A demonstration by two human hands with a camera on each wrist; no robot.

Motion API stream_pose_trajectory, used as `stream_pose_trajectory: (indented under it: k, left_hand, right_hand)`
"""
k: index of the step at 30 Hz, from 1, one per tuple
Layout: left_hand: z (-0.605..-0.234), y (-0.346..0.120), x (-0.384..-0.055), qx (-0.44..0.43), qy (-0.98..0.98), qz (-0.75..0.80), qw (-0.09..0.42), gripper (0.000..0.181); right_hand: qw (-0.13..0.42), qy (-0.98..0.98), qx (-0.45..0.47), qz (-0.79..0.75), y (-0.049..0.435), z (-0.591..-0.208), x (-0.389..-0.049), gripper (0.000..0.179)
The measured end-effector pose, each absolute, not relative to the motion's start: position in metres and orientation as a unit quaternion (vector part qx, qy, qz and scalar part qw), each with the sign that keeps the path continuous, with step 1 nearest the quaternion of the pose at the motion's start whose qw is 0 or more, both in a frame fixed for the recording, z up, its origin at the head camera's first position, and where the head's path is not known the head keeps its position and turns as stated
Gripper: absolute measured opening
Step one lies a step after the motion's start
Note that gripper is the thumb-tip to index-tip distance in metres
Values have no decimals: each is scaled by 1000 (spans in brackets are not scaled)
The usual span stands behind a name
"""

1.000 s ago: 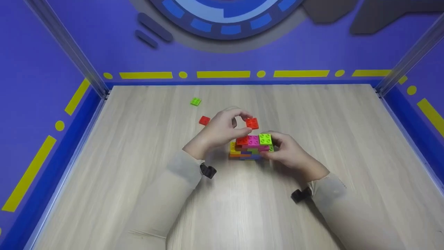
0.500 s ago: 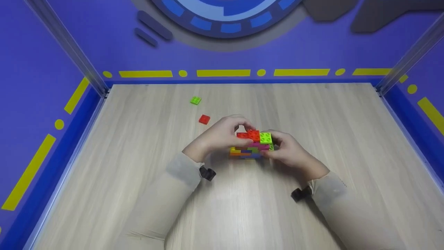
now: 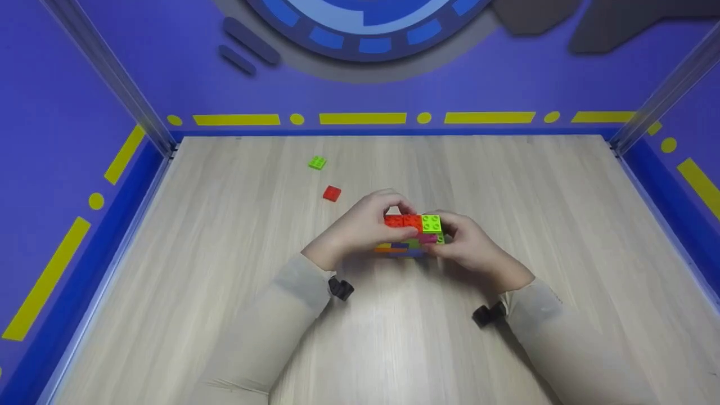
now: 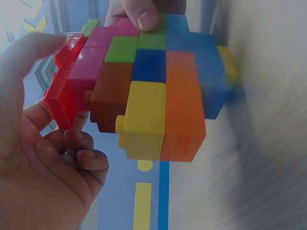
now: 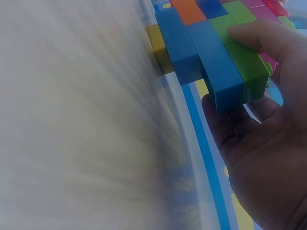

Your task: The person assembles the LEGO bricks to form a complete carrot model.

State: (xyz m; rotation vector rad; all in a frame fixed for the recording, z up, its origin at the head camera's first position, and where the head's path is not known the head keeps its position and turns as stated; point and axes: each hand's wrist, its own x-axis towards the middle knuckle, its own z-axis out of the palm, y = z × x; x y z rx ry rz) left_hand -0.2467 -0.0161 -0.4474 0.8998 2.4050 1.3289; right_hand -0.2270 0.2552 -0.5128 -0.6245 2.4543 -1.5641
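A stack of toy building blocks in yellow, orange, blue, brown, green and pink stands between my hands. Along its top row lie two red blocks side by side, then a lime green block at the right end. My left hand pinches the red block in the middle of that row, thumb on the near side and fingers behind. From the right, my right hand grips the stack; in the right wrist view its thumb lies on a green block. My left hand covers part of the stack's left end in the head view.
Farther back on the wooden table lie a loose red block and a loose lime green block, apart from each other. Blue panels with yellow markings enclose the table at the back and sides.
My left hand has lowered the red block from above the stack onto its top row, between the other red block and the lime green one. My right hand keeps its grip.
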Motion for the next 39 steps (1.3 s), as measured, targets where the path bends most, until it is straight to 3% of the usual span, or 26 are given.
stream_pose_trajectory:
  k: [7, 26, 39]
  left_hand:
    - [-455, -14, -246, 282, 815, 485, 143, 18]
    - [-471, -15, -243, 271, 779, 542, 162, 20]
    - [-480, -31, -248, 278, 803, 519, 98, 44]
  right_hand:
    - [86, 822, -204, -525, 255, -513, -227, 47]
    - [94, 806, -202, -548, 255, -514, -227, 49]
    - [100, 811, -190, -544, 255, -513, -228, 50]
